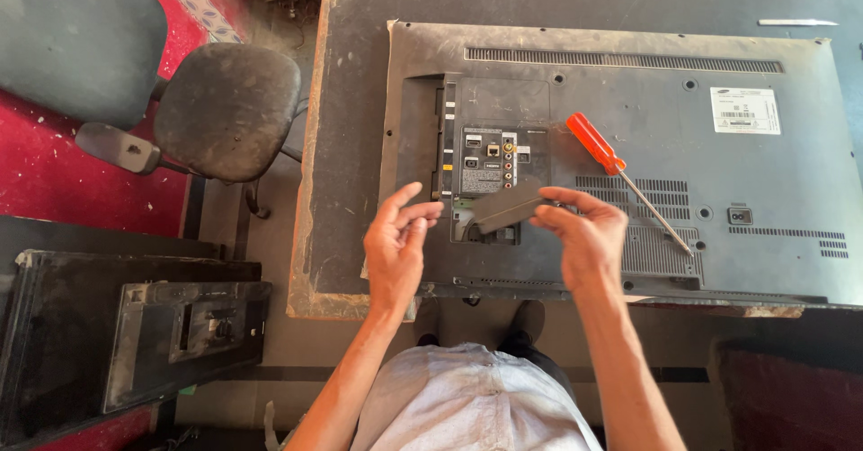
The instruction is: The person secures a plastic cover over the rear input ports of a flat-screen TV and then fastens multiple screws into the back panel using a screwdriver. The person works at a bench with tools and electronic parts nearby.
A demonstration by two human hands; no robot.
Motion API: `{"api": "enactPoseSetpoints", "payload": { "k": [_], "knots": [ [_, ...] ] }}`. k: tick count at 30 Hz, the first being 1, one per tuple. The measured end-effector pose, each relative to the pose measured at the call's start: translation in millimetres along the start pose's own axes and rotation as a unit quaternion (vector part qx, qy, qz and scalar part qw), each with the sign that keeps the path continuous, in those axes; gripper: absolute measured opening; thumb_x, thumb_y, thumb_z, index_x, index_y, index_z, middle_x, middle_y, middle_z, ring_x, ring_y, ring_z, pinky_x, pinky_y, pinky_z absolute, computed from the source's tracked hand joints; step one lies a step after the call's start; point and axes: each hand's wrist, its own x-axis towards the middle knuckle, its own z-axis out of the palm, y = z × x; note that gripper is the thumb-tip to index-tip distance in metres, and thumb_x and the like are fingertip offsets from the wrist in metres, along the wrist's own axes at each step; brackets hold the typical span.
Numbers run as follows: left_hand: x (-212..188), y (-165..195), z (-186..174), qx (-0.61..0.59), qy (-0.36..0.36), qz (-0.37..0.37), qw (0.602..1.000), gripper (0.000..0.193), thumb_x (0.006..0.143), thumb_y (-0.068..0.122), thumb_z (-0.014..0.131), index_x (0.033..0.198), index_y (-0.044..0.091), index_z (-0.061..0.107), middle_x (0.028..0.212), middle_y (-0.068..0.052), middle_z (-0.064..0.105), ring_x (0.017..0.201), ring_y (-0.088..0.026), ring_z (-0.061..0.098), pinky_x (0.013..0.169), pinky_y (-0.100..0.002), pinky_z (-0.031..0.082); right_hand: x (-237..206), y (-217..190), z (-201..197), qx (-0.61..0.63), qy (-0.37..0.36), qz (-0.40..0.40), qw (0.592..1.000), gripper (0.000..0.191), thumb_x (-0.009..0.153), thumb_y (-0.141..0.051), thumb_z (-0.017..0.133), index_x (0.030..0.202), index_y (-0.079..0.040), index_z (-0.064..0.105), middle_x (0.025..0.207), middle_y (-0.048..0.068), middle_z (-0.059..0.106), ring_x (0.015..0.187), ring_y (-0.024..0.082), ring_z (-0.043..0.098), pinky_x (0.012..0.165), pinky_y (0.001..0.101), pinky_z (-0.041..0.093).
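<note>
1. Dark plastic piece (506, 206), flat and oblong, is pinched at its far end in the grip of the right hand (584, 235), thumb and fingers closed on it, raised just above the television's back.
2. Left hand (395, 240) hovers just beside the piece's other end; its grip is wide, fingers spread and curled, holding nothing, and I cannot tell whether a fingertip touches the piece.
3. Under both hands lies a flat television (629, 163), face down on a worn dark table (346, 145), its port panel (485, 159) just beyond the held piece.
4. An orange-handled screwdriver (620, 172) rests on the television's back, just past the right hand.
5. Well off to the left hand's side stands a dusty black chair (225, 109), with another black panel (171, 334) on the floor nearer me.
</note>
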Motion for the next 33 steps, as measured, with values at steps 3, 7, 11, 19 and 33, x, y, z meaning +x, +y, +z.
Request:
{"api": "enactPoseSetpoints", "payload": {
  "k": [3,7,11,19,33],
  "knots": [
    [-5,-2,-11,0.007,0.045,-0.025,0.999,0.042,0.098,-0.006,0.053,0.139,0.000,0.055,0.109,-0.013,0.077,0.101,-0.016,0.072,0.094,-0.030,0.058,10,1,-24,0.019,-0.002,-0.020,1.000,0.028,0.081,0.014,0.067,0.107,0.011,0.074,0.097,0.018,0.074,0.079,0.019,0.070,0.072,0.0310,0.060],
    [-15,-8,-20,0.033,0.050,-0.044,0.997,0.041,0.097,-0.006,0.054,0.138,0.001,0.056,0.107,-0.013,0.077,0.099,-0.015,0.071,0.092,-0.029,0.058,21,0,-40,0.003,-0.011,-0.026,1.000,0.030,0.083,0.014,0.065,0.112,0.010,0.072,0.102,0.016,0.075,0.085,0.019,0.070,0.075,0.0304,0.056],
    [-18,-11,-15,0.045,0.033,-0.039,0.998,0.042,0.096,-0.005,0.056,0.137,0.001,0.058,0.107,-0.012,0.078,0.100,-0.015,0.072,0.090,-0.029,0.057,29,-9,-31,-0.103,-0.046,-0.039,0.993,0.032,0.085,0.013,0.064,0.115,0.009,0.073,0.106,0.015,0.076,0.095,0.015,0.070,0.088,0.0274,0.055],
    [14,-2,14,0.036,-0.085,0.008,0.996,0.040,0.094,0.000,0.069,0.133,0.000,0.061,0.113,-0.011,0.076,0.102,-0.014,0.072,0.089,-0.029,0.058,41,-31,35,-0.328,-0.239,-0.126,0.905,0.033,0.087,0.009,0.064,0.115,-0.001,0.076,0.102,0.008,0.081,0.097,0.014,0.074,0.091,0.0308,0.057],
    [25,-31,20,-0.043,0.024,-0.047,0.998,0.035,0.084,-0.007,0.076,0.118,0.000,0.070,0.091,-0.006,0.074,0.081,-0.008,0.069,0.075,-0.025,0.060,31,-24,20,-0.296,-0.151,-0.080,0.940,0.037,0.086,-0.003,0.079,0.122,-0.004,0.074,0.102,0.004,0.078,0.089,0.009,0.069,0.083,0.0268,0.056]
  ]
}}
